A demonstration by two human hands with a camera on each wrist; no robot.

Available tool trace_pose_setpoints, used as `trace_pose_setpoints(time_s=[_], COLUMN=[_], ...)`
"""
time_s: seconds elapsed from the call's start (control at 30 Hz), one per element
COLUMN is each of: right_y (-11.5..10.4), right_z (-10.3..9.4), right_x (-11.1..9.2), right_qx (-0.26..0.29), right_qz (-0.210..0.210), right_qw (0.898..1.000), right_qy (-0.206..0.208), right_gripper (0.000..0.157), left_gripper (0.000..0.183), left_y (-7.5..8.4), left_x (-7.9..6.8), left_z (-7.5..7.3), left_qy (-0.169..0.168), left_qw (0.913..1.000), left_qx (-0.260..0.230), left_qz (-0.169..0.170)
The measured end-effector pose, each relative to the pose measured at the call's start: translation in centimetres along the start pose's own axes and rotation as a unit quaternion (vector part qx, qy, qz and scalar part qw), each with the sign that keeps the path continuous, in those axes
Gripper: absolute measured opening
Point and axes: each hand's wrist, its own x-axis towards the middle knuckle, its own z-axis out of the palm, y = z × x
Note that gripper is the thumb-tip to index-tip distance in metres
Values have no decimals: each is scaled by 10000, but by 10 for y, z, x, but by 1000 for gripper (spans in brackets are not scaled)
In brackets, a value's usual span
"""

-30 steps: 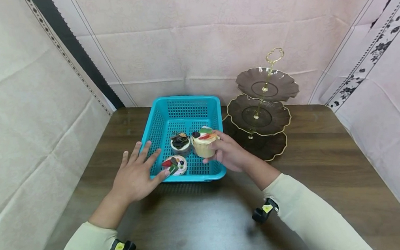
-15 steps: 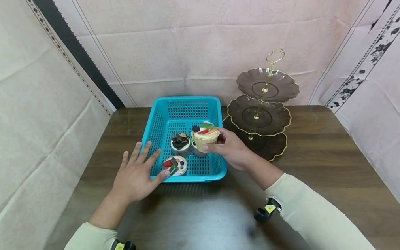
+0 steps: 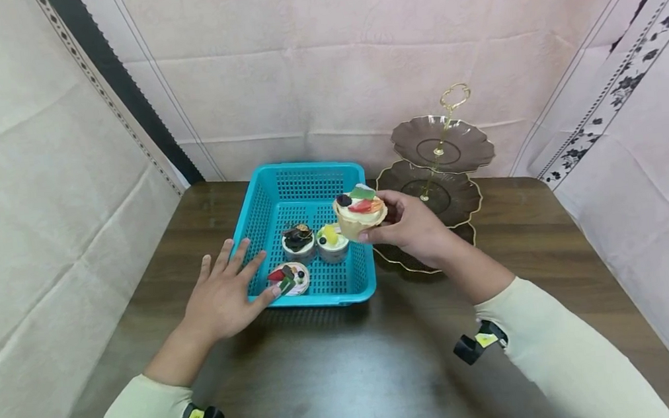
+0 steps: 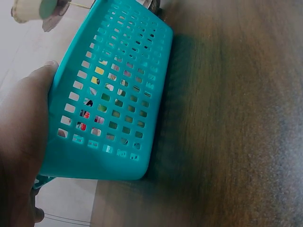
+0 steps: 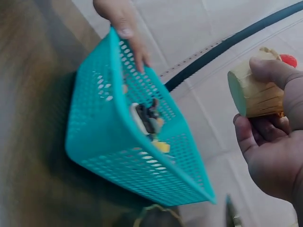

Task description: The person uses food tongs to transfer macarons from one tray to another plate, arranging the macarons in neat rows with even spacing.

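My right hand (image 3: pixel 416 225) holds a cupcake (image 3: pixel 360 212) topped with cream, red fruit slices, a dark berry and a green leaf. It is raised over the right rim of the blue plastic basket (image 3: pixel 318 299). The right wrist view shows thumb and fingers round the tan cup (image 5: pixel 258 90). My left hand (image 3: pixel 223 298) lies with fingers spread on the basket's left front corner, thumb along the front rim. Inside the basket sit a dark-topped cupcake (image 3: pixel 298 240), one with a yellow topping (image 3: pixel 332 241), and one with red fruit and a green leaf (image 3: pixel 289 279).
A three-tier cake stand (image 3: pixel 442 143) with brown scalloped plates and gold edges stands right of the basket; my right hand overlaps its lower plates in the head view. Both rest on a dark wooden table (image 3: pixel 326 382). Pale cloth (image 3: pixel 299 79) hangs behind.
My right hand has lifted the cupcake up and right out of the basket, uncovering the yellow-topped one. My left hand has stayed on the basket.
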Motion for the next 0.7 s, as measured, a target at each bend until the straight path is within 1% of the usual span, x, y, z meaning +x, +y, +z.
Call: trace_pose_setpoints(time_s=[0.07, 0.23, 0.33, 0.43, 0.53, 0.63, 0.7], right_y=[-9, -35, -53, -69, -80, -85, -87], right_z=[-6, -24, -36, -49, -61, -73, -80], right_x=[-5, -16, -21, -27, -30, -32, -33], right_qx=[-176, -810, -1248, -1553, -1726, -1842, -1982], right_qz=[-87, -60, -68, -80, -13, 9, 47], right_qw=[9998, 9964, 9917, 9866, 9818, 9774, 9727], right_qy=[52, 227, 307, 500, 793, 1040, 1203], right_gripper=[63, 61, 59, 57, 57, 58, 60], left_gripper=[85, 84, 84, 84, 84, 84, 84], left_y=[0, -1, -2, -2, -1, 0, 0], left_x=[0, 0, 0, 0, 0, -1, -1], left_z=[0, 1, 2, 2, 1, -1, 0], left_qy=[16, 46, 30, 12, -17, -22, -8], left_qw=[10000, 10000, 10000, 10000, 10000, 10000, 10000], left_qx=[7, 23, -7, -23, -11, -33, -29], left_qz=[4, 16, 9, -10, -35, -28, -30])
